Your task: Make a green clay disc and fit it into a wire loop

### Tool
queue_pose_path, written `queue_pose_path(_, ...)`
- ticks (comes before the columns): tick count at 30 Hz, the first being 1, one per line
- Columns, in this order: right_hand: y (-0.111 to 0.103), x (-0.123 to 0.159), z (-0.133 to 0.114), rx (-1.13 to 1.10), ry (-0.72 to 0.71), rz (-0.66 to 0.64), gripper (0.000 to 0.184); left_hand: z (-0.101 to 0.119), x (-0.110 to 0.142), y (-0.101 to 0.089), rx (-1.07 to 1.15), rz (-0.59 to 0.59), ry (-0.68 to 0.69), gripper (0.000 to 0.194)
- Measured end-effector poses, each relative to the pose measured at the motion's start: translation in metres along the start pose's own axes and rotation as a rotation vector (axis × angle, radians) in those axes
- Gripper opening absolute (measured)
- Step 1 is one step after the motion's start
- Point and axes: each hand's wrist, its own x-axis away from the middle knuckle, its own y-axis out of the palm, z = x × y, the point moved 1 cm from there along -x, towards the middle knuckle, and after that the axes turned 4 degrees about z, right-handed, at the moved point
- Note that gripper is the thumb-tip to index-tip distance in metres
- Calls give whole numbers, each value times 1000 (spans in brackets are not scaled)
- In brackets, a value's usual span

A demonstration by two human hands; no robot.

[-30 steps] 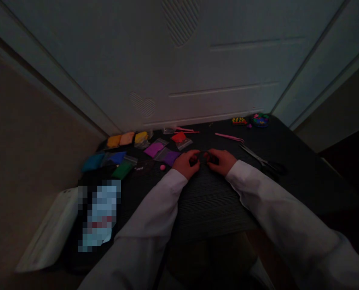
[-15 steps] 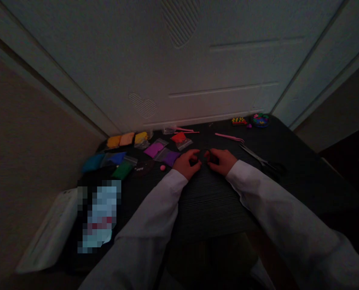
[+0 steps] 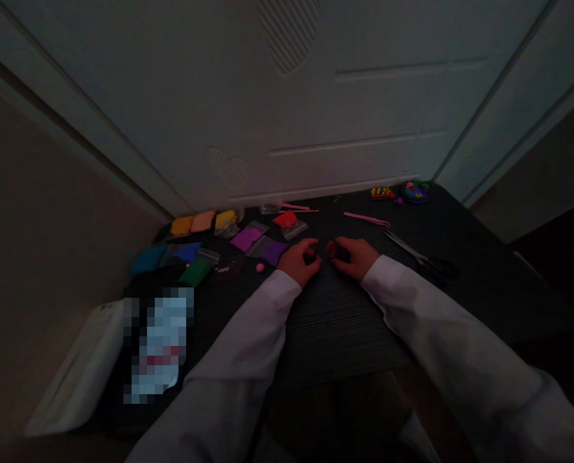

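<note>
Over the middle of the dark table (image 3: 335, 321), my left hand (image 3: 300, 260) and my right hand (image 3: 355, 257) face each other. Between their curled fingertips is a small dark round thing (image 3: 326, 244), pinched from both sides; its kind is too dim to make out. A pink ball (image 3: 260, 268) lies left of my left hand, and a purple clay packet (image 3: 272, 252) sits right beside that hand. Behind them are a magenta packet (image 3: 248, 238) and a red packet (image 3: 286, 220). To the right of my right hand lie scissors (image 3: 419, 256) and pink tweezers (image 3: 367, 220).
More clay packets, green (image 3: 196, 272), blue (image 3: 186, 252) and yellow (image 3: 226, 220), crowd the left. A round clear dish (image 3: 229, 267) lies near them. Small colourful clay pieces (image 3: 382, 193) and a decorated round dish (image 3: 416, 191) stand at the back right, by the white door (image 3: 364, 109).
Both hands stay in nearly the same place, still around the dark round thing. The picture has dimmed slightly; the objects on the table have not moved.
</note>
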Motion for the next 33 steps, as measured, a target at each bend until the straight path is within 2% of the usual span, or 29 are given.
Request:
queue_pose_path(17,2,0,3,6,-7,-5,29,-1,-2,1,-50,0,-17,37)
queue_pose_path(23,2,0,3,-16,-10,-4,30,-1,-2,-3,120,-9,-31,43)
queue_pose_path(25,1,0,2,-27,-9,-7,30,0,-2,-7,214,61,-64,41)
queue_pose_path(27,1,1,2,-38,-3,-11,30,2,-1,-13,256,193,-71,37)
queue_pose_path(30,0,1,1,-66,5,-15,31,11,5,-23,124,388,18,27)
queue_pose_path(31,-1,1,1,-76,10,-10,32,15,8,-25,42,410,65,23)
queue_pose_path(33,-2,2,1,-104,23,12,33,22,14,-27,-121,350,162,19)
